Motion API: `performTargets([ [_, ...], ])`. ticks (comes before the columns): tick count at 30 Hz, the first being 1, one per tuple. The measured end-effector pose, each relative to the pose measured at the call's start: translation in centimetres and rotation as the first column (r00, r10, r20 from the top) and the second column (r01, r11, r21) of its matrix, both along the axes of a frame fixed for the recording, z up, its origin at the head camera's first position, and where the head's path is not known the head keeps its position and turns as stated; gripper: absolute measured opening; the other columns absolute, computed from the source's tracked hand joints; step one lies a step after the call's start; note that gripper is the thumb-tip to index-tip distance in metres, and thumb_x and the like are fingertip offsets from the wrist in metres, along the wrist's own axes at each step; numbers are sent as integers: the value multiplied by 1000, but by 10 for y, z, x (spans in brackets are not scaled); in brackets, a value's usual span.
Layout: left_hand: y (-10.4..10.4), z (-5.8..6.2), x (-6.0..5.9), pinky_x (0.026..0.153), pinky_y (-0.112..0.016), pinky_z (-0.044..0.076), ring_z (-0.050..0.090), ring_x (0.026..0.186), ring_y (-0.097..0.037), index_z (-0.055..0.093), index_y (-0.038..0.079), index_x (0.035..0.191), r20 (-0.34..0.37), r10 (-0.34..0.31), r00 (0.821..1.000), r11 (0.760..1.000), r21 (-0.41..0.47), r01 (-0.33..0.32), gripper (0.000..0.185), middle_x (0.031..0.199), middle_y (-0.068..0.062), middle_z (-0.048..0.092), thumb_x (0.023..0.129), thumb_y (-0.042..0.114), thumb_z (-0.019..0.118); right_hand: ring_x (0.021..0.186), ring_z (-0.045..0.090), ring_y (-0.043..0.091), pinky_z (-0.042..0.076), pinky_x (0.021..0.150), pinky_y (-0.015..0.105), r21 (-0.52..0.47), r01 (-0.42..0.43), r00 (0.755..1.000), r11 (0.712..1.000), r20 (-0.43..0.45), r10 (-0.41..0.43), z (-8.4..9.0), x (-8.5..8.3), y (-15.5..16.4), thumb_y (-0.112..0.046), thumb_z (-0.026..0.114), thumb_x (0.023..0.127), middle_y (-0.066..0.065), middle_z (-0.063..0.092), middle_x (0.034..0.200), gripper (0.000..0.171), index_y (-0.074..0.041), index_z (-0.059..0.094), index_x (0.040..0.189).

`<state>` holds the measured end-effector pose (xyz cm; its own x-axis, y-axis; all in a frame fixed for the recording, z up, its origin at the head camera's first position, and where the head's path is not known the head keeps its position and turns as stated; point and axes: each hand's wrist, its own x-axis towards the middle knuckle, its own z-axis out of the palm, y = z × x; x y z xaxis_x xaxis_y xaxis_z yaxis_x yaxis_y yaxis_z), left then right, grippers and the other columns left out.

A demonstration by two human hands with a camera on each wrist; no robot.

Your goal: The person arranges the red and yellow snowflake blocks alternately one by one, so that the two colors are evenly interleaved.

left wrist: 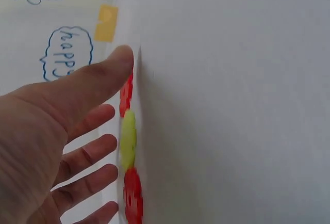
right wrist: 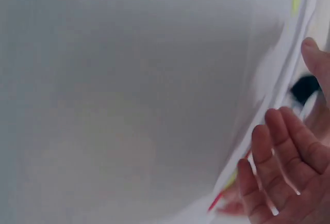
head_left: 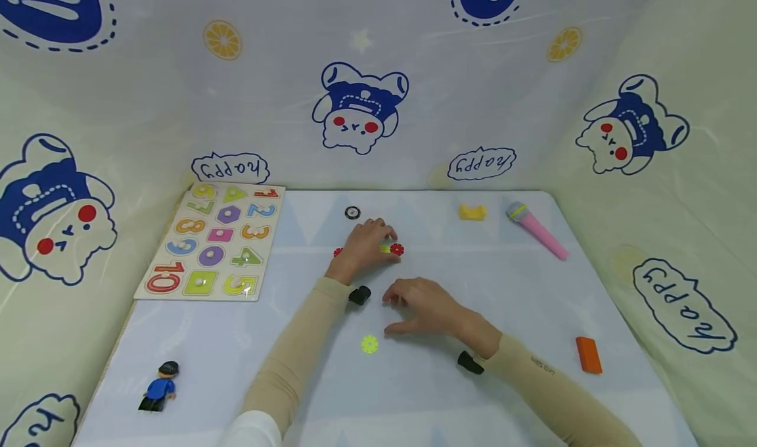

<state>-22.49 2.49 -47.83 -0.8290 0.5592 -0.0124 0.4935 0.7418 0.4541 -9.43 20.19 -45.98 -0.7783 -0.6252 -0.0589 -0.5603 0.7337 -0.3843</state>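
Note:
My left hand (head_left: 363, 247) is over a row of small notched discs in the middle of the table. A red disc (head_left: 397, 249) shows by its thumb, another red disc (head_left: 338, 252) peeks out left of the hand, and part of a yellow-green disc (head_left: 385, 248) shows between. In the left wrist view the thumb and spread fingers lie alongside the row, pinching nothing visible. My right hand (head_left: 434, 307) hovers nearer the front, fingers loosely bent with nothing in them. A loose yellow-green disc (head_left: 369, 344) lies close to its thumb, on the left.
A number puzzle board (head_left: 198, 242) lies at the back left, a toy figure (head_left: 158, 388) at the front left. Behind the left hand is a black ring (head_left: 352, 212). Rightward are a yellow piece (head_left: 472, 212), a pink toy microphone (head_left: 538, 231) and an orange block (head_left: 589, 355).

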Motion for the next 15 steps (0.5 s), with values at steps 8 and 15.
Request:
performTargets([
  [8, 5, -4, 1, 106, -48, 50, 61, 119, -27, 78, 18, 123, -37, 0, 999, 1000, -13, -1, 40, 122, -6, 67, 93, 42, 89, 90, 54, 0, 53, 91, 27, 58, -110, 993, 992, 36, 108, -5, 38, -15, -59, 91, 83, -13, 65, 106, 63, -22, 77, 132],
  [15, 2, -3, 3, 102, -46, 51, 61, 116, -27, 80, 19, 117, -55, 4, 998, 1000, 12, -4, 33, 118, -4, 68, 93, 41, 88, 93, 59, -1, 52, 92, 23, 57, -170, 985, 984, -33, 172, -8, 45, -20, -51, 90, 88, -13, 67, 106, 48, -22, 80, 125],
])
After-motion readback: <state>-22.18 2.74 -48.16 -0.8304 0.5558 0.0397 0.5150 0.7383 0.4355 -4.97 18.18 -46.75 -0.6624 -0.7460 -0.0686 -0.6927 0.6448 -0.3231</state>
